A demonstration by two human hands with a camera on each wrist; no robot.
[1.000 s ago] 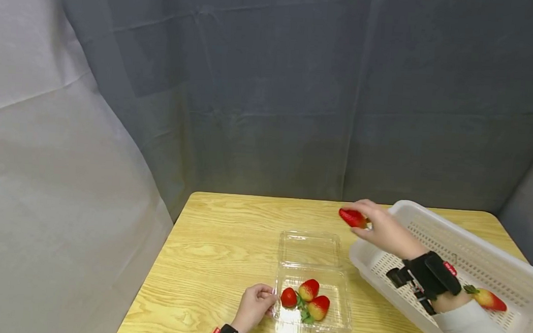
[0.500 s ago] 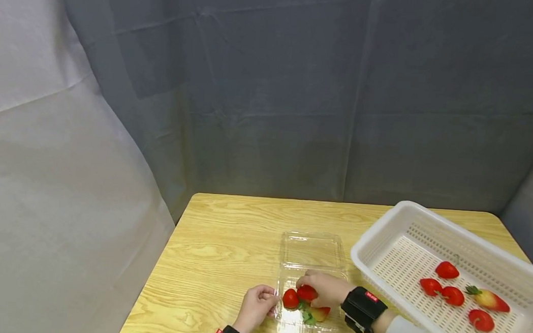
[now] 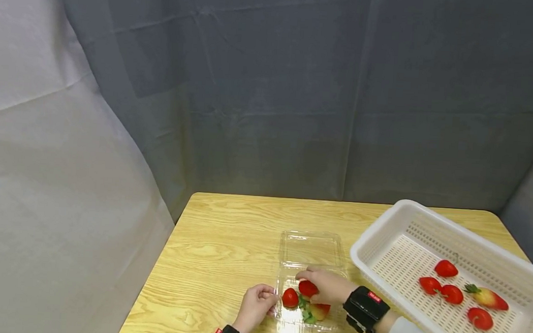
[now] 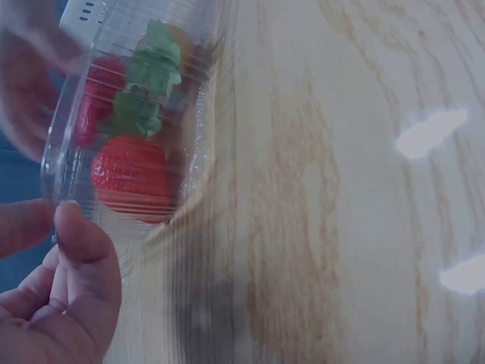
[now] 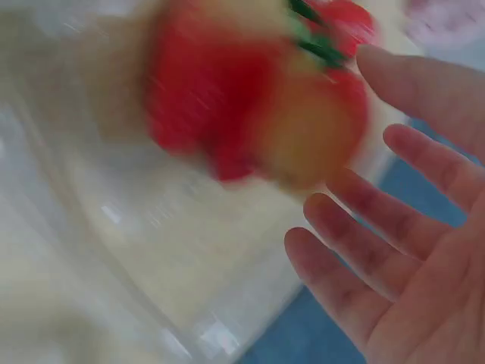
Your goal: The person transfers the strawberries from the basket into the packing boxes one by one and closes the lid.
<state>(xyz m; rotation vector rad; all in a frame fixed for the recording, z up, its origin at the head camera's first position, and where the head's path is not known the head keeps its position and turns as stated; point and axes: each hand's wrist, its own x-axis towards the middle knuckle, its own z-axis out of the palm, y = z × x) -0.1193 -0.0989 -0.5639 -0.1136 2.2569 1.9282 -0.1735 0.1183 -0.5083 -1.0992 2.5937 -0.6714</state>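
Note:
A clear plastic clamshell container [image 3: 291, 318] lies on the table with its lid [image 3: 312, 249] folded back, away from the person. Several strawberries are in its base, one red strawberry [image 3: 290, 298] at the left and one red and yellow strawberry [image 3: 319, 311] at the front. The left hand [image 3: 255, 306] pinches the container's left rim between thumb and forefinger. Inside the base, the right hand [image 3: 330, 286] is around a red strawberry [image 3: 308, 288]. In the right wrist view its fingers [image 5: 341, 280] are spread and fairly straight beside blurred strawberries; contact is unclear.
A white perforated plastic basket [image 3: 379, 272] stands slanted on the right of the wooden table [image 3: 215, 255]. It holds several strawberries [image 3: 452, 294], one of them longer and yellowish [image 3: 486, 297]. A grey cloth [image 3: 271, 95] hangs behind the table.
The right hand has carried a strawberry from above the basket left and down into the container, then stayed nearly still there. The left hand keeps its place at the rim.

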